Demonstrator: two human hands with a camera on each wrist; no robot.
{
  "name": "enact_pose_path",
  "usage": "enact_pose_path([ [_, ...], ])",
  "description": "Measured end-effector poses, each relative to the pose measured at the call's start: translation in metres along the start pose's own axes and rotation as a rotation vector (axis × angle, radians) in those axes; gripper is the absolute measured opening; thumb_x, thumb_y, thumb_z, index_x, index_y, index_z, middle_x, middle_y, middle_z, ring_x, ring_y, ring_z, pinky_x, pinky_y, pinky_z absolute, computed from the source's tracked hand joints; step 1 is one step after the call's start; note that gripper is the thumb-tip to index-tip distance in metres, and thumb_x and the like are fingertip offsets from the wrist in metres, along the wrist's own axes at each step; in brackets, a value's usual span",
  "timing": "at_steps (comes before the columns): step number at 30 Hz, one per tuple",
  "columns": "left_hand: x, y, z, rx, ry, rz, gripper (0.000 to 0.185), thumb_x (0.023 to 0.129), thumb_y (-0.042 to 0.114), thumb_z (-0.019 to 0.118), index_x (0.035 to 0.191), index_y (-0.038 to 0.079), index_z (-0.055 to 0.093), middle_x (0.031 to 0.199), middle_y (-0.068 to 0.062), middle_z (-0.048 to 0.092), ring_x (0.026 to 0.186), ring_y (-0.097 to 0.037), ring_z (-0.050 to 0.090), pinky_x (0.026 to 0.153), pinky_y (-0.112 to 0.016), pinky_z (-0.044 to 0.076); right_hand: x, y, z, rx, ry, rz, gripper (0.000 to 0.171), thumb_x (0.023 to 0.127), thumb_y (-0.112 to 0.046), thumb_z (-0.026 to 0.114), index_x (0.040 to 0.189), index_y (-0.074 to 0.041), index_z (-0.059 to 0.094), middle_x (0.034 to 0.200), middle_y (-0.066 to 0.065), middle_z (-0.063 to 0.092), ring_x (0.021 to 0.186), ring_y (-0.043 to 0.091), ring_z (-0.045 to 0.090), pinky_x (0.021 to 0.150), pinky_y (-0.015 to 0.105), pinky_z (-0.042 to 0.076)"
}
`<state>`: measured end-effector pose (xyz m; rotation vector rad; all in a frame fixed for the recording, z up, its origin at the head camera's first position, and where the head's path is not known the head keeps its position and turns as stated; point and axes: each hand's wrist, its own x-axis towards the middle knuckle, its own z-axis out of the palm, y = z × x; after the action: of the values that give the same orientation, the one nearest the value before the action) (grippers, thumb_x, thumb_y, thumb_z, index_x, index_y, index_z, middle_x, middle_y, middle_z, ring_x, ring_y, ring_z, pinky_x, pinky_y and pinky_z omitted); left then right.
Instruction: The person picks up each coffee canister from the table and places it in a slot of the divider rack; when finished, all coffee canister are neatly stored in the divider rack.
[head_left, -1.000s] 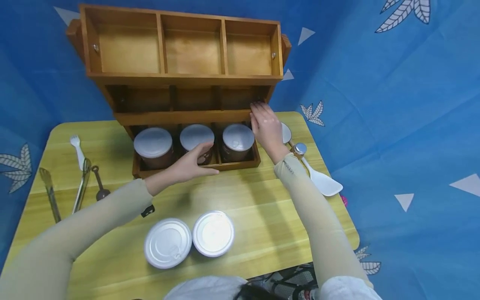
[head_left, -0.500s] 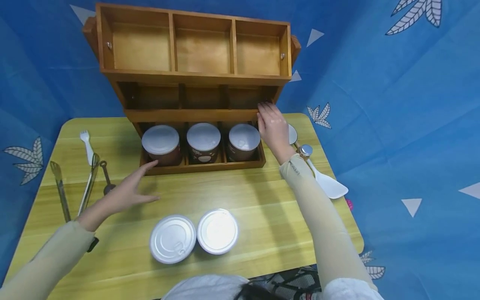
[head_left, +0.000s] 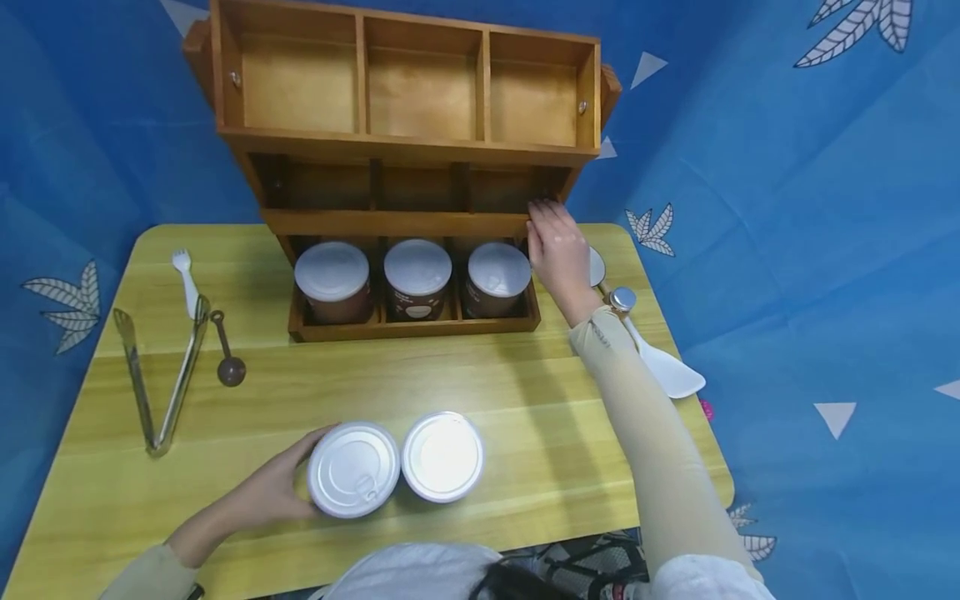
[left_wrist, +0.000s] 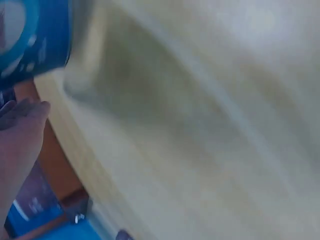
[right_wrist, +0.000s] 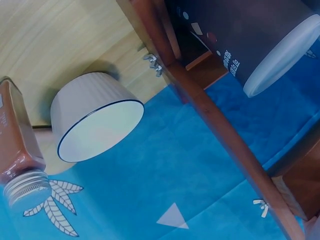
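Note:
My left hand [head_left: 273, 492] is at the left side of a can with a silver pull-tab lid [head_left: 354, 469], fingers and thumb spread around it. In the blurred left wrist view, the can's blue side [left_wrist: 42, 37] shows above the hand [left_wrist: 20, 140], with a gap between them. A second silver-lidded can [head_left: 443, 457] stands beside the first. With my right hand [head_left: 558, 250] I hold the right end of the three-tier wooden rack [head_left: 420, 223], fingertips over the middle shelf's front edge. Brown cans [head_left: 417, 279] with pale lids stand in its bottom compartments.
At left lie tongs [head_left: 176, 387], a white fork [head_left: 185, 279] and a brown measuring spoon [head_left: 230, 369]. At right are a white bowl [right_wrist: 100, 115], a silver-capped bottle [right_wrist: 20, 145] and a white spatula [head_left: 667, 371]. Blue cloth [head_left: 750, 250] hangs behind the table.
My left hand has moved from in front of the rack, leftward and then down to the silver-lidded can nearest it. The right hand stays at the rack, and the head view has shifted slightly.

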<state>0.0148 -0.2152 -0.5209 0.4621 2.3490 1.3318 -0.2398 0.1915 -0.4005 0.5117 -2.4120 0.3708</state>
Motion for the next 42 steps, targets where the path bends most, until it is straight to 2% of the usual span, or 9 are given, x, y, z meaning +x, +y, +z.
enact_pose_path([
  [2,0.001,0.001,0.008,-0.062,0.001,0.011,0.112,0.059,0.031,0.094,0.152,0.017,0.032,0.149,-0.009,0.048,0.139,-0.016,0.044,0.114,-0.054,0.034,-0.001,0.001,-0.001,0.000,-0.004,0.005,0.031,0.100,-0.014,0.052,0.124,0.001,0.066,0.126,0.017,0.068,0.123,0.031,0.061,0.111,0.041,0.046],
  [5,0.004,0.002,0.015,-0.135,0.001,0.077,0.111,0.059,0.025,0.094,0.152,0.024,0.032,0.147,-0.002,0.051,0.134,0.002,0.044,0.116,-0.032,0.037,-0.001,0.001,-0.002,0.002,-0.018,0.011,0.032,0.101,-0.014,0.052,0.125,0.002,0.065,0.126,0.018,0.067,0.123,0.032,0.060,0.112,0.041,0.045],
  [7,0.006,0.003,0.018,-0.170,-0.005,0.116,0.112,0.059,0.021,0.095,0.152,0.027,0.031,0.147,0.000,0.051,0.133,0.005,0.045,0.114,-0.018,0.035,-0.001,0.000,-0.002,-0.002,-0.030,0.015,0.032,0.101,-0.014,0.051,0.125,0.002,0.065,0.127,0.018,0.067,0.124,0.032,0.060,0.113,0.041,0.045],
  [9,0.007,0.003,0.020,-0.188,-0.002,0.134,0.114,0.058,0.019,0.095,0.152,0.027,0.031,0.147,0.000,0.050,0.133,0.006,0.044,0.112,-0.011,0.032,-0.001,0.000,-0.002,-0.007,-0.040,0.018,0.033,0.101,-0.015,0.050,0.126,0.002,0.065,0.127,0.018,0.067,0.124,0.032,0.060,0.113,0.041,0.044],
  [19,0.005,-0.001,0.026,-0.222,0.059,0.178,0.113,0.053,0.014,0.096,0.150,0.019,0.036,0.143,-0.001,0.054,0.130,0.007,0.046,0.110,-0.009,0.031,0.000,0.000,-0.001,-0.013,-0.030,0.001,0.032,0.100,-0.014,0.052,0.125,0.001,0.065,0.126,0.017,0.068,0.123,0.031,0.061,0.113,0.039,0.044],
  [23,0.004,-0.003,0.028,-0.197,0.074,0.166,0.114,0.051,0.015,0.096,0.149,0.022,0.037,0.142,0.006,0.054,0.129,0.009,0.046,0.110,-0.009,0.031,0.000,0.001,-0.001,-0.024,-0.032,-0.002,0.032,0.100,-0.013,0.052,0.125,0.001,0.065,0.126,0.017,0.068,0.123,0.031,0.061,0.113,0.039,0.044],
  [28,0.004,-0.006,0.026,-0.178,0.110,0.160,0.116,0.051,0.016,0.097,0.149,0.022,0.037,0.142,0.005,0.054,0.129,0.009,0.046,0.109,-0.009,0.032,0.000,0.000,-0.003,-0.025,-0.040,0.001,0.033,0.101,-0.015,0.051,0.126,0.001,0.065,0.127,0.017,0.067,0.124,0.031,0.060,0.114,0.039,0.043],
  [37,0.006,-0.006,0.016,-0.199,0.193,0.150,0.117,0.052,0.008,0.095,0.152,0.016,0.034,0.140,0.021,0.049,0.128,0.015,0.042,0.108,-0.003,0.027,-0.001,-0.001,-0.004,-0.017,-0.044,0.023,0.032,0.101,-0.014,0.052,0.126,0.001,0.065,0.128,0.017,0.067,0.124,0.031,0.060,0.114,0.039,0.044],
  [42,0.008,0.003,0.008,-0.187,0.244,0.159,0.117,0.051,0.007,0.095,0.151,0.016,0.035,0.137,0.029,0.047,0.126,0.016,0.042,0.107,-0.001,0.026,0.001,-0.001,-0.003,-0.012,-0.048,0.019,0.033,0.101,-0.015,0.051,0.126,0.001,0.065,0.128,0.017,0.067,0.124,0.031,0.060,0.113,0.039,0.044],
])
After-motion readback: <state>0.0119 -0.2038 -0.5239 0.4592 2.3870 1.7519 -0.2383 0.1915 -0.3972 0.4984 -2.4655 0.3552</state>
